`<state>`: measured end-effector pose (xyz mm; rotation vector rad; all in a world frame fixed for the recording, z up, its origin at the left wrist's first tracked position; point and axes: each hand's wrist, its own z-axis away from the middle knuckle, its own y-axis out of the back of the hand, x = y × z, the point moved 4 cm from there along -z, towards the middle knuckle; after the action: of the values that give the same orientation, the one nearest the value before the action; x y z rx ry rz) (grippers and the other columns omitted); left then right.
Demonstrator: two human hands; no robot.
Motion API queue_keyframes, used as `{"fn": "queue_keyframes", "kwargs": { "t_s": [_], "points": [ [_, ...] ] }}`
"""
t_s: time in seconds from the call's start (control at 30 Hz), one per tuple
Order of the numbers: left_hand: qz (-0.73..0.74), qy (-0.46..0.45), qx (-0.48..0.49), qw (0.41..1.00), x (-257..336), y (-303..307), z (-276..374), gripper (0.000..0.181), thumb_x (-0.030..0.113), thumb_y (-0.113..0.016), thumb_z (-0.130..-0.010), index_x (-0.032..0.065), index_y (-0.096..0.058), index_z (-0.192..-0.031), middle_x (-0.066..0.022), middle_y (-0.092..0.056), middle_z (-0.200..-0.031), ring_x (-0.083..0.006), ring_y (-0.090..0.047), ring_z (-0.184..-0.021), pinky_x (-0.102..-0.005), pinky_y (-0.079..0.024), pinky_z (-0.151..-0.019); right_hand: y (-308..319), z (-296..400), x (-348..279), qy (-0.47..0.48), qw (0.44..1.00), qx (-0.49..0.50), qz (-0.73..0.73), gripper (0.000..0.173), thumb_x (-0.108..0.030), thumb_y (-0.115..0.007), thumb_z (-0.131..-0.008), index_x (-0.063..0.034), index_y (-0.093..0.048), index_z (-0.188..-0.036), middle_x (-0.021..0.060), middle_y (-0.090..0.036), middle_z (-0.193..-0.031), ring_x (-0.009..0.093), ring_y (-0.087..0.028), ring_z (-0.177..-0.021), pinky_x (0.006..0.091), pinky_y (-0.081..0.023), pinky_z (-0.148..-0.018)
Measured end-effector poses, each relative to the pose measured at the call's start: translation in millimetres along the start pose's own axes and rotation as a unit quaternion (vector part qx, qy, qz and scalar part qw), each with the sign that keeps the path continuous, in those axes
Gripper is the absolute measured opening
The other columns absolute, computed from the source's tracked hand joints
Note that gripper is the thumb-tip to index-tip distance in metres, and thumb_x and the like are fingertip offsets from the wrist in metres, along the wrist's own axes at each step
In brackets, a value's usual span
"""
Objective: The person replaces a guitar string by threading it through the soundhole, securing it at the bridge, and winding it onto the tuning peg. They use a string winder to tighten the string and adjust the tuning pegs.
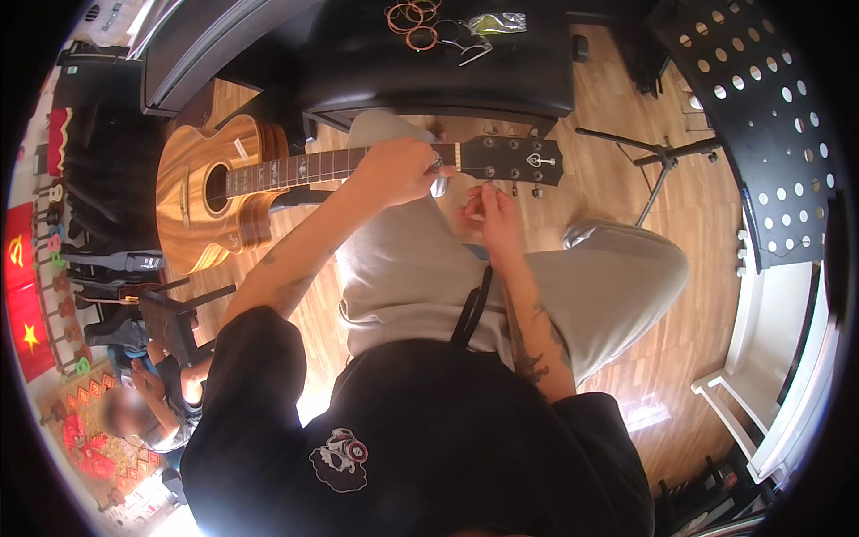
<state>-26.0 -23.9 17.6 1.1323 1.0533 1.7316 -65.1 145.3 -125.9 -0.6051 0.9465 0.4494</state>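
Observation:
An acoustic guitar (201, 194) with a glossy wood-grain body extends across in front of me, its body at the left and its black headstock (510, 160) at the right. My left hand (401, 171) is wrapped over the fretboard just short of the nut, hiding that stretch of neck. Below the headstock, my right hand (495, 211) has thumb and forefinger pinched at the lower-edge tuning peg nearest the nut, which the fingertips cover. Two more tuning pegs (515, 190) show beside it. Strings are too fine to make out clearly.
On a black padded bench (429, 84) lie coiled guitar strings (406, 20), a clear plastic packet (500, 23) and a thin metal item (475, 54). A perforated music stand (765, 134) with tripod legs (664, 156) stands right. A seated person (158, 403) is at lower left, near a dark chair (171, 322).

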Motion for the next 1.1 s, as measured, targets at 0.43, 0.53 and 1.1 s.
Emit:
{"fn": "queue_keyframes", "kwargs": {
  "t_s": [0.43, 0.53, 1.1],
  "points": [
    [-0.007, 0.012, -0.001, 1.0, 5, 6, 1, 0.023, 0.022, -0.065, -0.084, 0.0034, -0.071, -0.072, -0.0193, -0.064, -0.069, -0.0393, -0.065, -0.074, -0.0495, -0.05, -0.067, -1, -1, 12, -0.054, 0.988, 0.014, -0.141, 0.046, -0.043, -0.04, -0.108, -0.0057, -0.068, -0.106, 0.0011, -0.063, -0.07, 0.021, -0.068, -0.072, 0.0363, -0.055, -0.068],
    [-0.014, 0.025, -0.002, 1.0, 2, 2, 1, 0.024, 0.023, -0.065, -0.085, 0.0038, -0.071, -0.072, -0.0186, -0.065, -0.071, -0.0385, -0.066, -0.075, -0.0499, -0.051, -0.067, 12, -3, -2, 0.113, 0.892, 0.093, 0.428, 0.047, -0.044, -0.04, -0.108, -0.0057, -0.066, -0.108, 0.001, -0.064, -0.074, 0.02, -0.067, -0.073, 0.0353, -0.055, -0.07],
    [0.006, 0.027, 0.008, 1.0, -3, -3, 2, 0.026, 0.023, -0.066, -0.084, 0.0026, -0.068, -0.068, -0.0191, -0.064, -0.068, -0.0403, -0.065, -0.074, -0.0505, -0.05, -0.067, 5, 7, -7, -0.04, 0.999, 0.017, -0.013, 0.048, -0.045, -0.04, -0.107, -0.0035, -0.064, -0.108, 0.0036, -0.066, -0.078, 0.016, -0.066, -0.076, 0.0339, -0.055, -0.072]
  ]
}}
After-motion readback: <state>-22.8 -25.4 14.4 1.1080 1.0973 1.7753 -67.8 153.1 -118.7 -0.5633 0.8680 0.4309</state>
